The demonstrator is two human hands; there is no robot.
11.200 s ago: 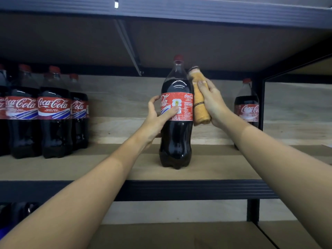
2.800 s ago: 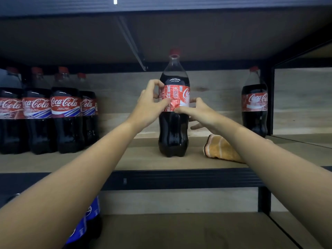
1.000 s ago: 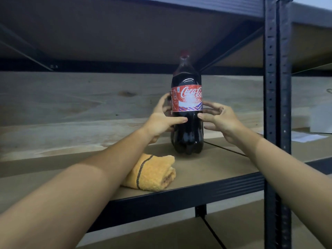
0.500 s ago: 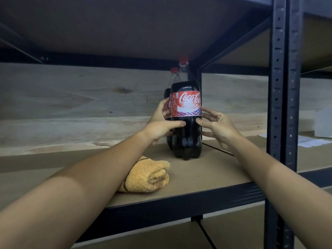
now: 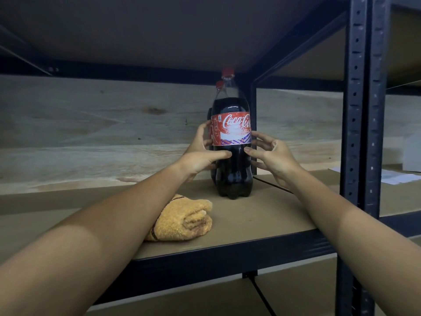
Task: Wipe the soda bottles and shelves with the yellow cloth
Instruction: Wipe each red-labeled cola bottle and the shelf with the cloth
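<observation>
While both your arms reach forward over the shelf (image 5: 262,215), your hands bracket one bottle (image 5: 232,156) from either side. Left hand (image 5: 200,153): thumb lies across the bottle's dark front just under the label (image 5: 231,131), fingers curl round its left flank at label height. That hand grips the bottle. Right hand (image 5: 272,158): thumb tip touches the bottle's right front just below the label; its fingers are spread and loosely bent beside the right flank. Whether those fingers touch the plastic, you cannot tell from this angle. The two hands are apart, with the bottle between them.

Bottle stands upright on the shelf, red cap (image 5: 227,71) on, dark soda filling it to the shoulder. Directly behind it, past your left fingers, stands a second bottle (image 5: 219,87); only its red cap, neck and a sliver of label show.

Cloth (image 5: 184,221): yellow, rolled, with a dark stripe near one end. It lies on the shelf nearer to you than the hands, below and just right of your left forearm, which covers part of it. Neither hand touches it. It sits apart from the bottle's base.

To the right of your right hand rises a dark upright post (image 5: 362,133) with holes. Beyond it, on the next bay, lie white papers (image 5: 396,176).
</observation>
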